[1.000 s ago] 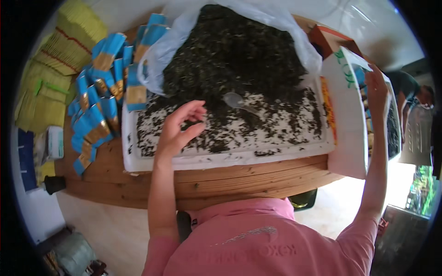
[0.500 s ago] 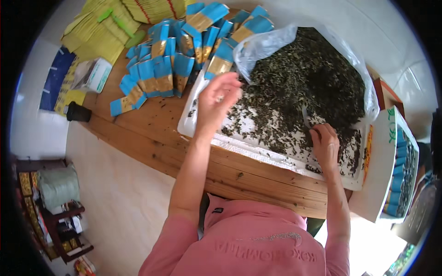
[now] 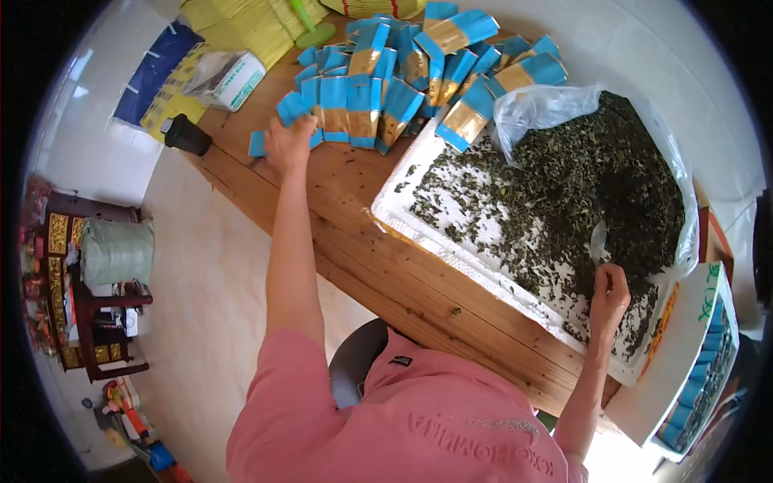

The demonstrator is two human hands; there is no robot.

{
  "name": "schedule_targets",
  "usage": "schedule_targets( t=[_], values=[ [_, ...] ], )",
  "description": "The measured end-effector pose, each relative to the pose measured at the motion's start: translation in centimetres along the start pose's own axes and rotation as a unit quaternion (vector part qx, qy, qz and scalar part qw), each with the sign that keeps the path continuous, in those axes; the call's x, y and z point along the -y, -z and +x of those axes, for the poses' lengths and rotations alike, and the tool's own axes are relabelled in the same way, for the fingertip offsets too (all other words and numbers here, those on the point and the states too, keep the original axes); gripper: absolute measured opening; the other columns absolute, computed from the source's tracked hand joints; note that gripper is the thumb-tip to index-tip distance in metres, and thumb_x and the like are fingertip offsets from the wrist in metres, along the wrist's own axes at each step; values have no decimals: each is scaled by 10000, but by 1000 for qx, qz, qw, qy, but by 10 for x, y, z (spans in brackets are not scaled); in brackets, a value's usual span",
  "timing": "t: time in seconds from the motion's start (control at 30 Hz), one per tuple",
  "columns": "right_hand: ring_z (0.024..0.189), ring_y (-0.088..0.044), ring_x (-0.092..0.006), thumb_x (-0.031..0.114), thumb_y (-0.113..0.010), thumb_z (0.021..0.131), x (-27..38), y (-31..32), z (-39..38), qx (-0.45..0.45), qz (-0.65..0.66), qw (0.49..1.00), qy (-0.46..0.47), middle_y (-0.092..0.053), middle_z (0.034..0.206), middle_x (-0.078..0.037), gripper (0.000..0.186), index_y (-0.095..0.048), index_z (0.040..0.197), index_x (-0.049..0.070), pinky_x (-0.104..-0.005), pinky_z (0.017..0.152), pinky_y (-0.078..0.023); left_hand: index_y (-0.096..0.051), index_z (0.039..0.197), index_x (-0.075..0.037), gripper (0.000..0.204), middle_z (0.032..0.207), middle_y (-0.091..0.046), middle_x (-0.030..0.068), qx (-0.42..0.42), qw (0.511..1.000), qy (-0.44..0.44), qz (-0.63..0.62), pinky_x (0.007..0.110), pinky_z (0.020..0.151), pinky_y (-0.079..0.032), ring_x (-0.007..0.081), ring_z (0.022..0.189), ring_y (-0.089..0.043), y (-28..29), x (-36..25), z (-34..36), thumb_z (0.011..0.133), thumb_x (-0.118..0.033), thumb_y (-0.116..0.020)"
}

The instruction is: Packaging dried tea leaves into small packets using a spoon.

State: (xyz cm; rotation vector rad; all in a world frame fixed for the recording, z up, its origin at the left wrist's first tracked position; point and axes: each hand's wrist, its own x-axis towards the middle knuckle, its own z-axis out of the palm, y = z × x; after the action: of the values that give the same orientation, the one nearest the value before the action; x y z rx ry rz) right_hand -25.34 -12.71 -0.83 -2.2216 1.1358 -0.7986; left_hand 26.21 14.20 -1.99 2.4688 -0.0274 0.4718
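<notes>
pale tiled floor runs under a long wooden plank table, and someone in a pink shirt leans over it with both arms stretched out. the left hand is far out at the near edge of a spread of bright blue paper packets with gold bands, fanned in overlapping rows so each one can be picked off singly. its fingers are curled down onto the outermost packet, but from here i cannot tell whether they have pinched it or only rest on it.

the right hand sits well apart from the left, down on a shallow white foam tray covered with dark green dried tea leaves. its fingers are closed around the handle of a small clear plastic scoop, whose bowl lies just above the knuckles, in the leaves. beyond the scoop, a clear plastic bag is folded open under the main heap, which looks like a way to keep the pile together while loose leaf spreads thin across the tray.

just right of that hand stands a white cardboard box with more blue packets stacked on edge inside. past the left hand lie yellow paper sheets, a white wrapped bundle and a small black cup near the table corner.
</notes>
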Motion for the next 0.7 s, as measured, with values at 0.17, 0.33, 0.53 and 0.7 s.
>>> schedule_targets(
  t=[0.17, 0.33, 0.53, 0.7],
  values=[
    [643, -465, -83, 62, -562, 941, -1, -4, -1, -51, 82, 994, -40, -556, 727, -21, 63, -597, 975, 21, -236, 584, -398, -669, 818, -27, 441, 736, -688, 118, 113, 985, -83, -103, 418, 645, -504, 251, 684, -660, -14, -1, 17, 660, -425, -775],
    [646, -493, -92, 66, -611, 915, 8, 0, 3, -70, 84, 993, -43, -598, 732, -45, 91, -627, 981, 4, -243, 584, -427, -671, 841, 3, 365, 730, -689, 80, 102, 974, -99, -175, 407, 626, -512, 233, 678, -653, -42, 32, 44, 697, -302, -809],
    [638, -514, -72, 80, -622, 895, 7, 8, 11, -74, 152, 978, -123, -609, 726, -37, 166, -655, 1040, 5, -240, 580, -438, -613, 1004, 24, 442, 941, -687, 100, 120, 952, -65, -275, 343, 697, -517, 186, 805, -643, -64, 61, 75, 708, -244, -804],
    [554, -507, -69, 61, -621, 885, 7, 38, 21, -86, 64, 988, -109, -593, 670, -13, 145, -672, 1011, 9, -231, 516, -423, -555, 1206, 25, 560, 1079, -645, 117, 215, 929, -17, -302, 314, 758, -509, 161, 967, -613, -32, 37, 53, 728, -172, -769]
  ],
)
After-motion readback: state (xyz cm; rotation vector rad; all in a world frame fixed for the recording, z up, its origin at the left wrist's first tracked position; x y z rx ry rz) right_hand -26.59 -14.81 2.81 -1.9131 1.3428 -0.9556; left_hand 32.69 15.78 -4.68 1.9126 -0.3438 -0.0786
